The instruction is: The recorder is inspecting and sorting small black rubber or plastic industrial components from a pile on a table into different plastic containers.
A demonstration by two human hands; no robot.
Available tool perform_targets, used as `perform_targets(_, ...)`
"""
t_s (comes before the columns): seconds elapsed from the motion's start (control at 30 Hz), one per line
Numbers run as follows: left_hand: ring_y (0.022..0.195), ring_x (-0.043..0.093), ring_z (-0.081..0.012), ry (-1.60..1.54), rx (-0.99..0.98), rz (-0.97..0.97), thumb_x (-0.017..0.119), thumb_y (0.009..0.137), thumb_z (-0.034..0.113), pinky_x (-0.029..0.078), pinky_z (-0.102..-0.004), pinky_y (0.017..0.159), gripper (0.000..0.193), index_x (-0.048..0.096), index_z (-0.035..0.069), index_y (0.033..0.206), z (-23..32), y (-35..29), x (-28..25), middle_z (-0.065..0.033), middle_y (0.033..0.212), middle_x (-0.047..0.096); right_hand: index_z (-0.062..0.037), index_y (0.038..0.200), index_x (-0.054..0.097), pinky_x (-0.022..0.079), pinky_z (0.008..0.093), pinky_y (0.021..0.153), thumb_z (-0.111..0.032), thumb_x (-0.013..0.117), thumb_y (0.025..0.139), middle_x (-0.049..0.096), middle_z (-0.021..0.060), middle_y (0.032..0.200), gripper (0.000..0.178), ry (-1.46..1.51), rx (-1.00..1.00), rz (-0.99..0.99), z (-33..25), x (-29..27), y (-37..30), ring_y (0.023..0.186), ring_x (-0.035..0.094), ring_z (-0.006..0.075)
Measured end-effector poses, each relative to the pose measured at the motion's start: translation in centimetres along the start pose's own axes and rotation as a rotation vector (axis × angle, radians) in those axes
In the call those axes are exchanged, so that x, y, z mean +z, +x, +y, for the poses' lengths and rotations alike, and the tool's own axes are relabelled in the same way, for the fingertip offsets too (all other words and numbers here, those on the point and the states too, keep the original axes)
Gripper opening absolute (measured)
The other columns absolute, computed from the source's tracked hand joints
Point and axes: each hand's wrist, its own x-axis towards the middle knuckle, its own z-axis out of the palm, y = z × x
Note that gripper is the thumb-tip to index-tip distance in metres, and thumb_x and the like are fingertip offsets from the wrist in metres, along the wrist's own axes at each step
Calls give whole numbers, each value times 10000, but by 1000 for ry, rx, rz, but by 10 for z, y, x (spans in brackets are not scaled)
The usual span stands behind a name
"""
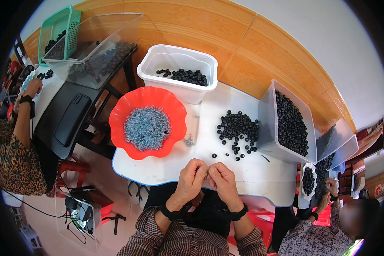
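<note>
My left hand (189, 181) and my right hand (224, 182) meet at the near edge of the white table (179, 168). Both have thumb and fingers pinched together, the fingertips nearly touching. Whatever lies between them is too small or hidden to make out. Beyond my right hand, small round black pieces (240, 128) are heaped loosely on the tabletop, a few rolled apart toward me. To the left of my hands stands a red scalloped bowl (178, 110), holding many small, clear bluish-grey pieces (147, 128).
Behind the bowl a white tub (175, 88) holds more black pieces. A translucent bin (271, 128) full of them stands right. At left are a dark table with a phone (72, 119), a clear bin (94, 51) and a green basket (74, 34). Co-workers sit on both sides.
</note>
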Motion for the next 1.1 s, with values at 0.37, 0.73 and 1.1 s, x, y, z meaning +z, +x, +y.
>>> perform_targets(0.37, 467, 521, -113, 37, -134, 39, 501, 1020, 210, 419, -268, 444, 255, 518, -29, 932, 0, 7, 2, -51, 568, 550, 9, 990, 575, 497, 291, 587, 7, 619, 897, 589, 124, 835, 104, -698, -653, 183, 3, 8, 7, 633, 587, 203)
perform_targets(0.73, 511, 595, -232, 454, 109, 224, 629, 934, 205, 454, -344, 477, 242, 620, -24, 855, -4, 22, 7, -139, 637, 623, 12, 1002, 608, 486, 318, 591, 21, 634, 870, 590, 131, 830, 135, -696, -529, 285, 6, -4, 6, 646, 598, 223)
perform_targets(1.1, 690, 633, -355, 765, 96, 182, 666, 852, 93, 491, -402, 599, 91, 683, 19, 903, 3, 33, 9, -166, 816, 648, 22, 955, 617, 457, 271, 541, -40, 638, 901, 601, 69, 737, 86, -511, -294, 280, 17, -17, 2, 584, 557, 122)
